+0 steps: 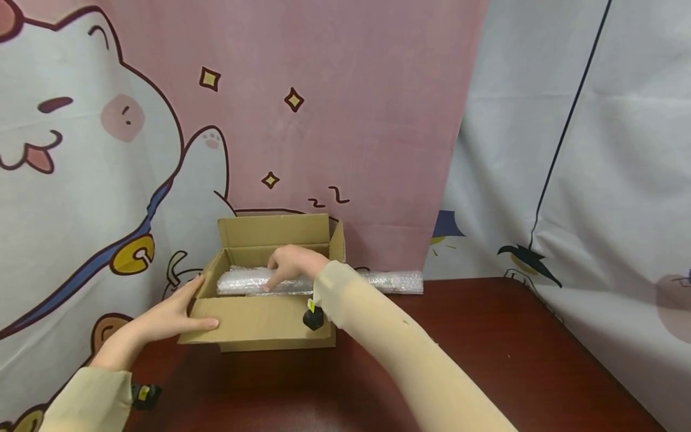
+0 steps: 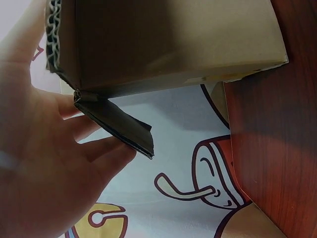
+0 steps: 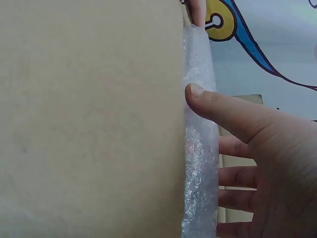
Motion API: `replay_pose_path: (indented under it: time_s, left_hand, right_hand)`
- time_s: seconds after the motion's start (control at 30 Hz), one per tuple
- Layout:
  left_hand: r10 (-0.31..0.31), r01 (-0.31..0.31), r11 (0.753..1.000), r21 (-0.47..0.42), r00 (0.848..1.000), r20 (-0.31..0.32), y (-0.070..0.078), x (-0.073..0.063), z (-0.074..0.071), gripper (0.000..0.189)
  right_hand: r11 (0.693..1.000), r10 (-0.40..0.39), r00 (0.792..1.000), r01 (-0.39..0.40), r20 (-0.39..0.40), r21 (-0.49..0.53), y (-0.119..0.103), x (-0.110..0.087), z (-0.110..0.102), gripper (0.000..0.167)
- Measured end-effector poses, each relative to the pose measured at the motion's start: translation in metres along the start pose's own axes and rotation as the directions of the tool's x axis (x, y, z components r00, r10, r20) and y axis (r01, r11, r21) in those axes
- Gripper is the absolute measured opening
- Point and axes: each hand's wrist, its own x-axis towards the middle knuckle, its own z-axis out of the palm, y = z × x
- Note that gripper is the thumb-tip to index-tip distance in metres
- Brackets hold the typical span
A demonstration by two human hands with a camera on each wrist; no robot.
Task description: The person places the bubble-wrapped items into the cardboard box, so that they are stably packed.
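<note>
An open cardboard box (image 1: 270, 318) stands at the back of the table, its flaps folded outward. My left hand (image 1: 167, 312) holds its left front corner, thumb over the front flap. In the left wrist view the left fingers (image 2: 111, 151) lie against the side flap (image 2: 119, 124). My right hand (image 1: 294, 264) reaches over the box and grips a long piece of bubble wrap (image 1: 243, 281) in its opening. In the right wrist view the thumb presses the near side of the bubble wrap (image 3: 200, 158), with the other fingers behind it. The box's inside is mostly hidden.
More bubble wrap (image 1: 396, 282) shows to the right of the box, beyond the right forearm. The dark red tabletop (image 1: 486, 336) extends to the right. A printed curtain (image 1: 378, 120) hangs close behind the box and table.
</note>
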Motion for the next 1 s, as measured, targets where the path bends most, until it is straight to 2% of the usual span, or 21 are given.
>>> replay_pose_path:
  time_s: [0.23,0.57,0.8,1.0]
  left_hand:
    - [0.003,-0.003,1.000,-0.002,1.000,-0.002,0.001,0.000,0.000,0.111]
    - [0.000,0.000,1.000,-0.002,1.000,-0.002,0.000,0.000,0.000,0.112]
    - [-0.002,0.002,1.000,-0.005,1.000,-0.002,-0.001,0.000,0.002,0.111]
    - [0.006,-0.006,1.000,-0.006,1.000,-0.005,-0.002,0.000,0.001,0.111]
  right_hand:
    - [1.000,0.006,1.000,-0.005,0.021,-0.018,0.002,0.004,0.007,0.062]
    - [1.000,-0.004,0.999,0.003,0.040,0.021,0.006,0.000,0.008,0.057]
    - [0.999,-0.012,0.999,0.010,0.046,0.033,0.010,-0.014,-0.008,0.056]
    - [0.995,-0.101,0.995,0.101,-0.003,0.027,0.010,-0.034,-0.039,0.052]
